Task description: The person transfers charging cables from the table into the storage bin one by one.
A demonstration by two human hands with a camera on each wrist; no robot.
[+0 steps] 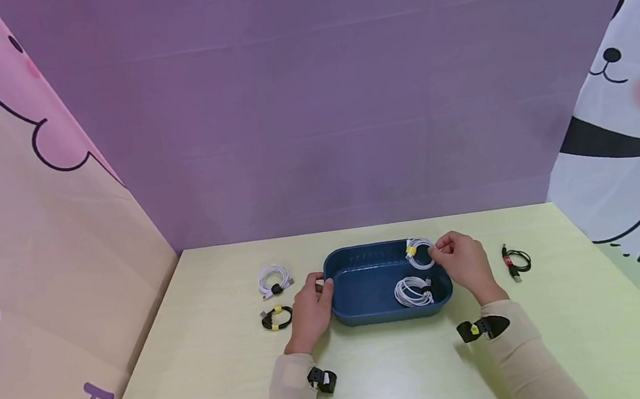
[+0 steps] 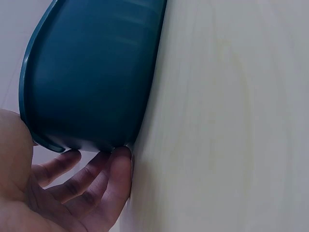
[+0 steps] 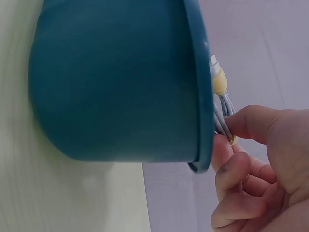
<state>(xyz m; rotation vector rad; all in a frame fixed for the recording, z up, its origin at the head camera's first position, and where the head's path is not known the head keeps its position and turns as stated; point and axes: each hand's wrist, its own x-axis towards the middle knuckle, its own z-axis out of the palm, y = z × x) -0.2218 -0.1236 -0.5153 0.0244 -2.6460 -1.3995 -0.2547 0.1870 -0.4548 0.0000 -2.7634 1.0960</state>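
Note:
A dark blue plastic basket (image 1: pixel 359 287) stands on the table. My left hand (image 1: pixel 312 307) holds its left end, thumb at the rim and fingertips (image 2: pixel 120 157) against the outer wall. Over the basket's right back corner, my right hand (image 1: pixel 468 266) pinches a coiled white charging cable (image 1: pixel 421 254) between thumb and index finger. A yellow tie (image 3: pixel 220 83) wraps that cable near its plug. Inside the basket, toward the right, lies another coiled white cable (image 1: pixel 413 291) with a black tie. In the right wrist view the basket's wall hides part of the held cable.
Left of the basket lie a white cable (image 1: pixel 274 280) with a black tie and a black cable (image 1: pixel 277 317) with yellow ties. A black cable (image 1: pixel 517 261) with a red tie lies to the right. A purple cloth wall (image 1: pixel 298 110) rises behind the table (image 1: pixel 387 376).

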